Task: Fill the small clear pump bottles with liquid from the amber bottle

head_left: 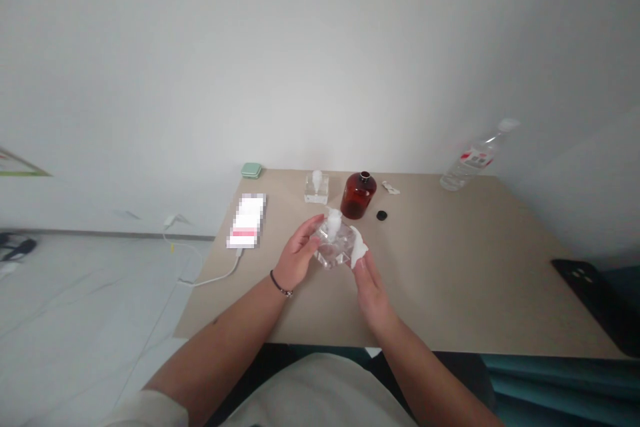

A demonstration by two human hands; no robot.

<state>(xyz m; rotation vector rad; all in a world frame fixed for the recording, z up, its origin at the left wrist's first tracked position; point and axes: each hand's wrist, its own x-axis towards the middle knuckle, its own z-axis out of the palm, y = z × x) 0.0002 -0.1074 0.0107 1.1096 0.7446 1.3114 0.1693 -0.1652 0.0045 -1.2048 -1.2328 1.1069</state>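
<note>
My left hand was half closed, its fingers gripping the left side of a clear faceted glass vessel with a white top, while my right hand pinched a wad of white tissue against its right side, holding it over the middle of the table. Along the far edge stood a similar glass vessel, an amber glass bottle with a black cap just beside it, and a crumpled white scrap. A plastic water bottle lay at the far right corner, a pixelated phone with a white cable lay by the left edge, and a small green case sat at the far left corner.
</note>
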